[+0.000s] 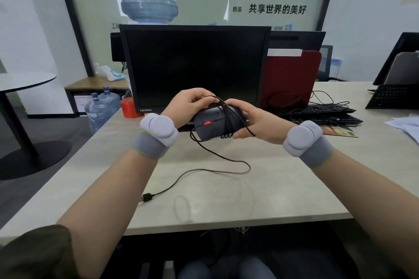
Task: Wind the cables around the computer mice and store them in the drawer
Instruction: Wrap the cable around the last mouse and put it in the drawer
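Holding the mouse (215,123) up over the desk (226,188), the right hand (251,120) curls around its far end, and the left hand (192,102) pinches the cable (223,158) on top. Its long way runs left to right between both hands. A few loops sit on its middle. Loose cable hangs down toward the plug (147,197), nearer the left arm. No drawer shows

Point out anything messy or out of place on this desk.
Loose black cables sprawl tangled over the keyboards at right. The mouse, held in both hands, is only partly wound: its cable trails across the desk to the USB plug.
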The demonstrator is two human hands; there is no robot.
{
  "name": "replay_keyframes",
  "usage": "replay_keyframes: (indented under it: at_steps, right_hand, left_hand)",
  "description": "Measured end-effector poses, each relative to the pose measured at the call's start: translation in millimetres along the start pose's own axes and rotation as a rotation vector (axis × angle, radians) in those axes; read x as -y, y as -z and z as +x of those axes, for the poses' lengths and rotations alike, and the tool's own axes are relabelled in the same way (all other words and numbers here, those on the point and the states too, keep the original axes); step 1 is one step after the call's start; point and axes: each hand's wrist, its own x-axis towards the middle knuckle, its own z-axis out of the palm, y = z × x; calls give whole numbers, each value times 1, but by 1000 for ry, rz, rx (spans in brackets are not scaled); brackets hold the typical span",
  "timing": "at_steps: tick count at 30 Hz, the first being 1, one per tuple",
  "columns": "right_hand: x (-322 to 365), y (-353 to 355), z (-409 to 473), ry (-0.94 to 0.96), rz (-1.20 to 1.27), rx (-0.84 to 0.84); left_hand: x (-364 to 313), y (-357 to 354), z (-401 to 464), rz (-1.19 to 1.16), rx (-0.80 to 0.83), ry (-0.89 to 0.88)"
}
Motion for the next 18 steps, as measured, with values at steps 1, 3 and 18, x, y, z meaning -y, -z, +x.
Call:
replay_keyframes:
  at_steps: [1, 3, 18]
  right_hand:
    - [-1, 0, -1, -4, 49, 9]
    - [-5, 3, -2, -15, 223, -1]
    - [11, 3, 21, 62, 385, -708]
  left_hand:
    - [2, 1, 0, -29, 1, 7]
    - [8, 3, 0, -110, 32, 68]
    - [-7, -49, -12, 37, 389, 333]
